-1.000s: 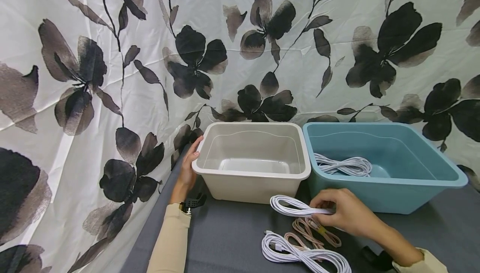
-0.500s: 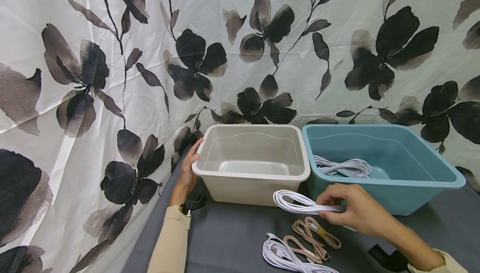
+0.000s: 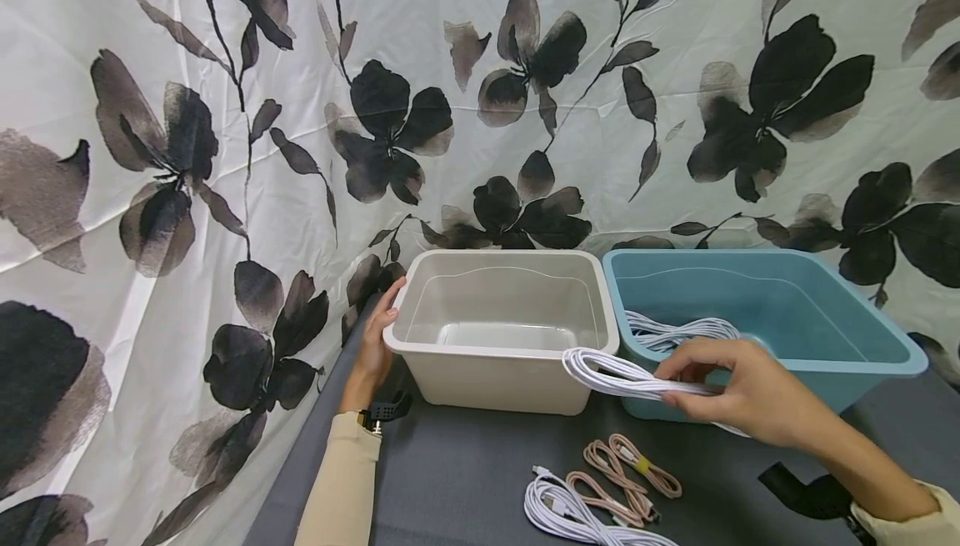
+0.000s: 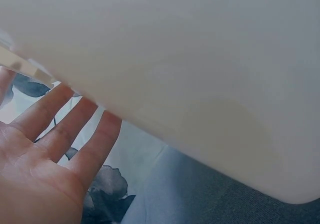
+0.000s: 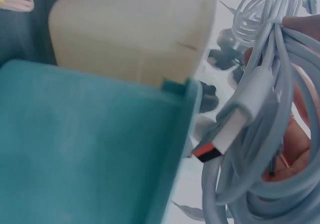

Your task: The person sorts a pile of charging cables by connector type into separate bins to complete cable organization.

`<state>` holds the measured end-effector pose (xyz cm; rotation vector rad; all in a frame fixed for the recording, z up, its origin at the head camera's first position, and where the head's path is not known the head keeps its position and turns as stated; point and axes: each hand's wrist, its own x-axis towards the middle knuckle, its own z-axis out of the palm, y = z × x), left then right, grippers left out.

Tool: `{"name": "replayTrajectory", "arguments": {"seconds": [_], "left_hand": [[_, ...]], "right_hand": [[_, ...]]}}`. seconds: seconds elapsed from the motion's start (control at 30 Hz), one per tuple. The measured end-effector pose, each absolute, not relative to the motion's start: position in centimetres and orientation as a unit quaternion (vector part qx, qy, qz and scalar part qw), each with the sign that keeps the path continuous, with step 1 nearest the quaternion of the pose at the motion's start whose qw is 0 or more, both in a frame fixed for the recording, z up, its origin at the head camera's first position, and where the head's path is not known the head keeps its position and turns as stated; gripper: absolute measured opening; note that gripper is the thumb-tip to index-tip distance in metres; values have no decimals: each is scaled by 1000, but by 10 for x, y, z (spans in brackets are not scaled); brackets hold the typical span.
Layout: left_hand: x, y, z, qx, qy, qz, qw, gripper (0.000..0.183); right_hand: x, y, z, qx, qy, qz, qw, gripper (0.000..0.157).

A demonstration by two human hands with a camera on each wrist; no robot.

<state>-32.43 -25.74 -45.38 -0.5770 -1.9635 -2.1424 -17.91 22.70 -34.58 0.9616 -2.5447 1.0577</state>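
My right hand pinches a coiled white USB cable between thumb and fingers, in front of the blue bin and above the table. In the right wrist view the cable's USB plug hangs out of the coil, near the blue bin's rim. Another white cable coil lies inside the blue bin. My left hand rests against the left side of the beige bin. Its fingers look nearly straight in the left wrist view, tips at the bin's wall. Nothing shows inside the beige bin.
On the grey table lie pink cables, one with a yellow tie, beside a white coiled cable. Both bins stand side by side before a floral curtain.
My right hand has raised the white USB cable off the table pile and moved up and right, toward the blue bin's front. The left hand stays at the beige bin.
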Motion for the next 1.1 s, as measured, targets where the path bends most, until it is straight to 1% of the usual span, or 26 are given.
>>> {"name": "replayTrajectory", "arguments": {"seconds": [0.27,0.67,0.8,1.1], "left_hand": [[-322,-257,-453,-194,-663,-718,87,62],[-323,-258,-453,-192,-660,-721,89,62],[-323,-258,-454,-192,-660,-721,88,63],[-324,-258,-454,-194,-659,-722,87,63]], "right_hand": [[-186,242,-326,316,-868,349,156,34],[-209,268,-302,289,-881,328,182,32],[-217,274,-298,272,-884,333,182,30],[-233,288,-292,219,-901,342,152,24]]}}
